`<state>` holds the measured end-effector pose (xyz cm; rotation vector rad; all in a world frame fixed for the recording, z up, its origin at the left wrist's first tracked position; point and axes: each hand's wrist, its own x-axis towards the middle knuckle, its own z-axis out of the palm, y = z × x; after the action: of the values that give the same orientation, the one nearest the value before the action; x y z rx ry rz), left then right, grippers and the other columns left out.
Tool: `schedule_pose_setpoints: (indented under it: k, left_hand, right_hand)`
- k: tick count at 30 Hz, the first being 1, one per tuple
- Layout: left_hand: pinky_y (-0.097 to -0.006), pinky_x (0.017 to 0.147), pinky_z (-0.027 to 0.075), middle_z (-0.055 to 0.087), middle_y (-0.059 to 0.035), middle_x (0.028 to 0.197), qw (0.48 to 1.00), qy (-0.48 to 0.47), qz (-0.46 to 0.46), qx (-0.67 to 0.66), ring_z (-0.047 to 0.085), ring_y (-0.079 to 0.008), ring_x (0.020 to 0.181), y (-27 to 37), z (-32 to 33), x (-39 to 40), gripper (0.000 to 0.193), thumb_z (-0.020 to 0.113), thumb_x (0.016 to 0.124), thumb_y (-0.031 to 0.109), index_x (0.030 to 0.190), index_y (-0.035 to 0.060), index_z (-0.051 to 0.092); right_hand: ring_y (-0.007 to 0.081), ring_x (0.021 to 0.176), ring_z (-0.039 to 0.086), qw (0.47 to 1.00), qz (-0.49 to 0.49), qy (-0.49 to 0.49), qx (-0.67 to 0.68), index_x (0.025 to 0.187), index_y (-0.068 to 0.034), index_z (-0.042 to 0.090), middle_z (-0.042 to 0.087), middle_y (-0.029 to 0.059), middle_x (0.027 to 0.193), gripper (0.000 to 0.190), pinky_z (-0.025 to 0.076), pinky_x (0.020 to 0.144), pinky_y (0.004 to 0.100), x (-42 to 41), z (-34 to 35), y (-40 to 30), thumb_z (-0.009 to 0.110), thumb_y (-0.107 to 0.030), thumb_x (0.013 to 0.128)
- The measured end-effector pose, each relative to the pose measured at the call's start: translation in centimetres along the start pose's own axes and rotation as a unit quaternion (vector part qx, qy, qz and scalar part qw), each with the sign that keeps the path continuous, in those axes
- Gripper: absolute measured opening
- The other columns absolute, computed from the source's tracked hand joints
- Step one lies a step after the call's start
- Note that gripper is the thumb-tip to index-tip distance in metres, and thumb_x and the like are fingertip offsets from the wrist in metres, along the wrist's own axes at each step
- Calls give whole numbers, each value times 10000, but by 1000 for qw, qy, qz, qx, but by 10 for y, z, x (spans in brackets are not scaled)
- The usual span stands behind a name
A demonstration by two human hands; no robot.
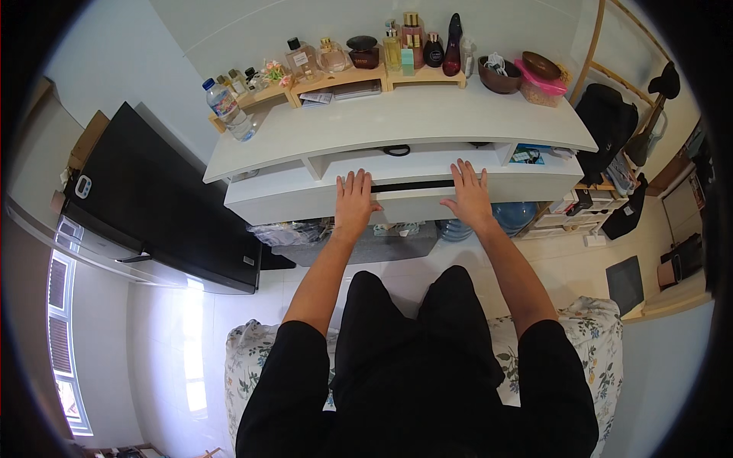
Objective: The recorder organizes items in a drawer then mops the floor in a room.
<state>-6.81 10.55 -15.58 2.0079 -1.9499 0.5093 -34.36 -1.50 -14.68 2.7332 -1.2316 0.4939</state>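
Observation:
In front of me stands a white cabinet (401,123) with an open shelf (429,163) under its top. My left hand (354,201) lies flat over the front edge of that shelf, fingers pointing away and thumb out to the side. My right hand (472,197) rests on the same edge further right, palm down. Neither hand holds anything. Between them a dark slot (412,186) runs along the top of the pale front panel (417,207). A black looped object (396,150), too partly hidden to name, lies at the back of the shelf.
Perfume bottles (303,60) stand on small wooden risers (338,80) along the wall. A plastic water bottle (229,110) is left; a brown bowl (499,74) and a pink-lidded container (541,91) are right. A black refrigerator (154,200) flanks the cabinet. Blue water jugs (513,217) sit below.

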Motion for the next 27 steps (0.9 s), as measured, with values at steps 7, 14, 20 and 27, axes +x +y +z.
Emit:
schedule_pose_setpoints:
  k: [7,14,20,27]
  left_hand:
    - [-513,1011,356,529,-123,1112,999,43,-26,-10,509,-324,1051,0,9,22,759,822,611,338,1227,37,498]
    - [-458,918,387,523,-104,1015,994,85,-66,22,505,-301,963,2,23,30,615,820,606,328,1094,62,558]
    - [-466,922,376,530,-92,1020,993,92,-69,20,503,-308,996,2,24,27,583,806,627,344,1091,86,567]
    - [-472,950,356,533,-97,1038,993,74,-92,29,499,-315,1022,8,24,30,599,803,640,347,1120,87,557]
  right_hand:
    - [302,1340,339,994,41,97,-14,1331,-36,419,406,133,1402,741,200,1091,613,12,20,-6,716,-417,769]
    - [264,1259,410,990,87,108,-34,1221,-56,489,480,92,1308,639,243,1059,608,22,30,-8,725,-413,747]
    - [304,1239,426,987,72,141,32,1220,-42,481,473,127,1287,580,254,1071,593,20,26,-6,743,-266,754]
    - [376,1171,457,943,167,253,140,1173,-5,486,477,206,1219,480,349,1018,515,-42,51,57,655,-78,730]
